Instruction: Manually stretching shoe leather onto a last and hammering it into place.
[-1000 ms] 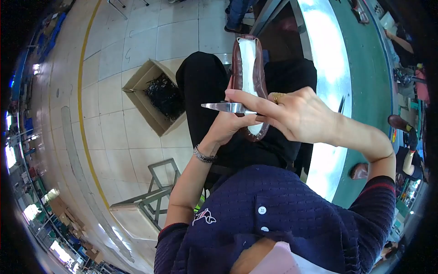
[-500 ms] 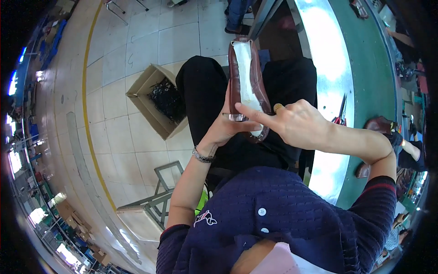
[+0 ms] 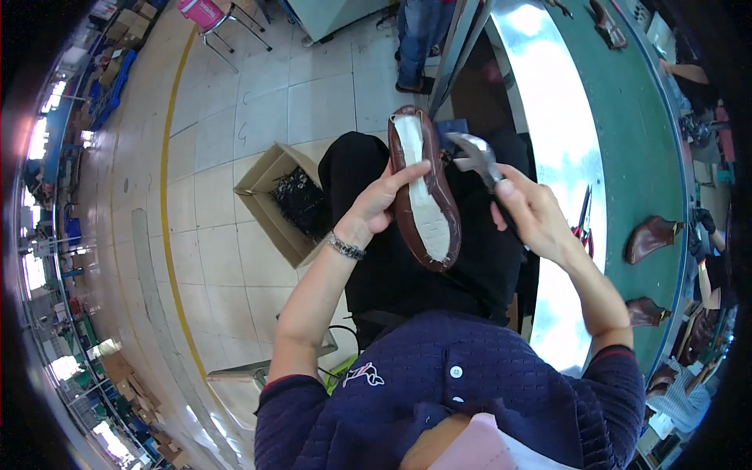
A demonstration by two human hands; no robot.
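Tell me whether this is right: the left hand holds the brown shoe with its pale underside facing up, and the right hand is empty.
The right hand is not empty: the head view shows it holding a metal-headed tool. The left hand does hold the brown shoe with its pale underside facing up.

Glare on metal bench (image 3: 562, 117); edges dark, curved.
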